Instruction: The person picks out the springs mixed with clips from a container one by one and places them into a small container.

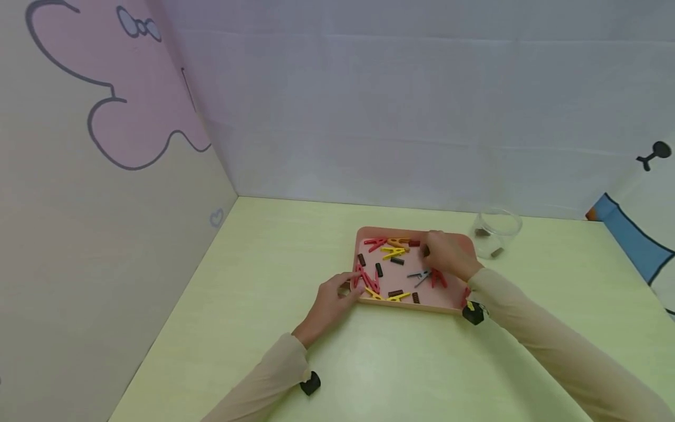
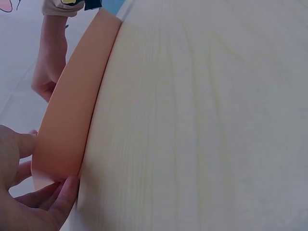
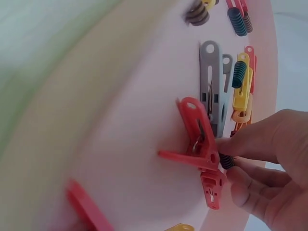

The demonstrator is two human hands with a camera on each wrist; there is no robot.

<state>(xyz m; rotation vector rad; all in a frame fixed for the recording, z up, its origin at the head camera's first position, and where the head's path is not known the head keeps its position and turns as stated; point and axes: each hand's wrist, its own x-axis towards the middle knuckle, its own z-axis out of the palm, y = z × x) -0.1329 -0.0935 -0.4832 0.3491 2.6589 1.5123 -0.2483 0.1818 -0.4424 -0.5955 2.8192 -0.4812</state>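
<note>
So there's a pink tray (image 1: 395, 278) toward the far edge of the table (image 1: 285, 252), full of clips and little ribbed bits. The hands are apart, each busy with its own thing. Left hand (image 1: 328, 305) has the tray's near left corner gripped, thumb and fingers on the wall. Right hand (image 1: 448, 253) is over the tray's far right part, and from its wrist cam you can see it's pinching a dark ribbed piece (image 3: 226, 161) between thumb and fingers, just beside a red clip (image 3: 208, 149). A gray clip (image 1: 420, 274) lies near that one too.

Other stuff in the tray: a yellow clip (image 1: 392, 252) and an orange clip (image 1: 399, 242) by the far edge, some pinkish-red clips (image 1: 369, 281) along the left edge, two more yellow ones at the near edge, and more dark ribbed bits scattered around. Off the tray's far right corner, close to the table's far edge, stands a clear jar (image 1: 503, 235) with a couple of brownish pieces (image 1: 497, 252) in it.
</note>
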